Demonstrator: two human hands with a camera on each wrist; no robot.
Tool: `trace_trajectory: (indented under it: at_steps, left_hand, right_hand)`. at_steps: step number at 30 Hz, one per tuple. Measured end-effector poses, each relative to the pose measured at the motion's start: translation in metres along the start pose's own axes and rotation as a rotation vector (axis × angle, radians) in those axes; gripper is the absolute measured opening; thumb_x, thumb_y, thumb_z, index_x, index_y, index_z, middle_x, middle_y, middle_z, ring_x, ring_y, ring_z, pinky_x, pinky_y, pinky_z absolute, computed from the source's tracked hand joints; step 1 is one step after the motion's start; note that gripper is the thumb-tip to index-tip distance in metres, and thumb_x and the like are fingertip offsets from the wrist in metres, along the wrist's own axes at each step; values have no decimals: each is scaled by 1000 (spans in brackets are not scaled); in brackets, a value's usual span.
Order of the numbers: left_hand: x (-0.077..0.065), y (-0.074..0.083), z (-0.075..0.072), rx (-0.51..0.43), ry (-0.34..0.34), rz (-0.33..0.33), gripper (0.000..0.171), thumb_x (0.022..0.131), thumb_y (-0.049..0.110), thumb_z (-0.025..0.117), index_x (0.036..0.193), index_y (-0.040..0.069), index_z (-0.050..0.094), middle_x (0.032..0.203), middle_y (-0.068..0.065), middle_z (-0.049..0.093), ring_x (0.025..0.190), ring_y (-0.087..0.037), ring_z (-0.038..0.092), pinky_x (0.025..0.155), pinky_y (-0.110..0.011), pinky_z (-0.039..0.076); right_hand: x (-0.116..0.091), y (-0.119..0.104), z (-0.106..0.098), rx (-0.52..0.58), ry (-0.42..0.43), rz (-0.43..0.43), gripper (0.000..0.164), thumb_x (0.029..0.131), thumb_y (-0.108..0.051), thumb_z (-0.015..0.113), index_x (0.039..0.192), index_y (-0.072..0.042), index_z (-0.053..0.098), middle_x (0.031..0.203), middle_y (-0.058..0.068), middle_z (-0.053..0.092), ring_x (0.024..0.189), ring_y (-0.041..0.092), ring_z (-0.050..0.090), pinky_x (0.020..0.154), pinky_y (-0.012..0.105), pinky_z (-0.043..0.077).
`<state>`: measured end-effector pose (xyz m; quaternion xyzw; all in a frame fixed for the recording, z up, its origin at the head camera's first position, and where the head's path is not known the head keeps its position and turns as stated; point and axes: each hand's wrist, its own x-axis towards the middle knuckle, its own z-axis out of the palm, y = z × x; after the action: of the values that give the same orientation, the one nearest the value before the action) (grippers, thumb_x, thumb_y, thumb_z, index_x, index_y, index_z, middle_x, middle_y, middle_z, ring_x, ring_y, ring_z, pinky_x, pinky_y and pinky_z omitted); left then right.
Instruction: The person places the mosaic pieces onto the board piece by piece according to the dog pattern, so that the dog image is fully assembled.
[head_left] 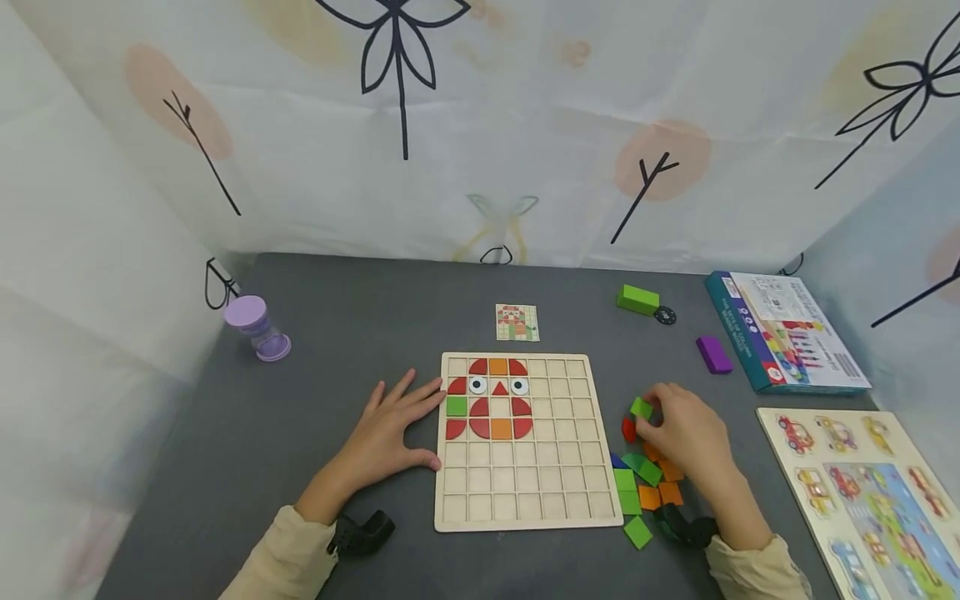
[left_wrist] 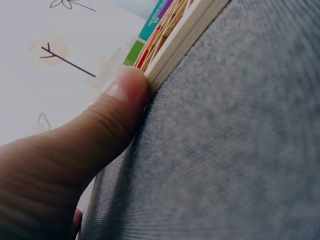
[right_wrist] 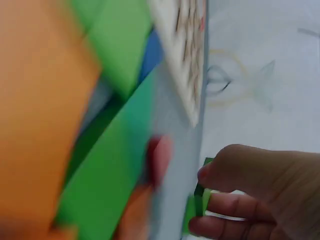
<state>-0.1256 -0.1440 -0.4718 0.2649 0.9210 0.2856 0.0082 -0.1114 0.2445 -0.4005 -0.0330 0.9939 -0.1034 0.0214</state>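
Observation:
A pale wooden grid board (head_left: pixel 528 483) lies flat on the table, several red, orange, white and green tiles set in its upper left part. My left hand (head_left: pixel 390 425) is spread, with thumb and fingertips touching the board's left edge; the left wrist view shows the thumb (left_wrist: pixel 112 110) against its side. To the right of the board, my right hand (head_left: pixel 690 429) pinches a green tile (head_left: pixel 641 407) between thumb and fingers. Beneath and around that hand is a loose pile of green, orange, red and blue tiles, among them a green tile (head_left: pixel 637 532).
A small pattern card (head_left: pixel 517 322) lies behind the board. Farther right are a green block (head_left: pixel 637 299), a black disc (head_left: pixel 665 315), a purple block (head_left: pixel 714 354), a flat box (head_left: pixel 795 333) and a picture puzzle (head_left: pixel 795 483). A purple sand timer (head_left: pixel 258 327) stands at the left.

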Motion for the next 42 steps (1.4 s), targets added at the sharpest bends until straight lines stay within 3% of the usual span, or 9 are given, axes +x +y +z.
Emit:
trace_trajectory:
  at_steps: [7,11,16,22,33,37,42]
  left_hand:
    - [1,0,-2,3,5,8,96,55,63,67,137,22,37,143,7,29,136,-28,12,102,-58,1]
    - [0,0,-2,-8,16,16,97,54,64,67,136,21,38,143,5,31,135,-29,13,102,-59,2]
    - [1,0,-1,-8,28,28,96,54,63,68,136,21,39,143,5,32,135,-29,14,102,-59,2]
    - [1,0,0,-2,29,28,95,55,62,68,136,21,39,143,6,31,135,-29,14,102,-59,3]
    - [-1,0,0,-6,41,23,95,54,62,69,135,20,41,142,4,33,134,-31,15,101,-60,4]
    - [-1,0,1,-4,35,22,96,54,62,69,136,20,40,142,4,32,135,-30,15,101,-59,3]
    - [0,0,-1,0,18,13,96,54,62,69,136,21,38,143,5,30,135,-30,13,102,-58,2]
  right_hand:
    - [2,-58,11,46,128,-321,21,71,-20,70,89,-13,62,82,-3,58,67,7,50,54,24,42]
    - [1,-93,21,-3,110,-474,20,69,-22,70,87,-17,62,78,-9,56,68,5,49,59,23,43]
    - [0,-122,32,-94,31,-557,21,68,-27,71,86,-18,63,75,-10,54,67,7,46,58,24,40]
    - [-1,-134,39,-129,-3,-566,18,69,-25,70,85,-19,63,78,-9,56,70,9,50,58,26,39]
    - [-5,-134,41,-121,-28,-554,21,72,-30,72,88,-19,66,80,-8,58,72,11,52,59,26,40]
    - [-10,-117,33,-92,-5,-505,27,70,-30,74,94,-20,67,82,-8,59,72,10,52,61,26,42]
    - [-21,-76,21,-61,44,-380,33,66,-26,78,95,-17,67,83,-6,59,72,8,52,61,26,45]
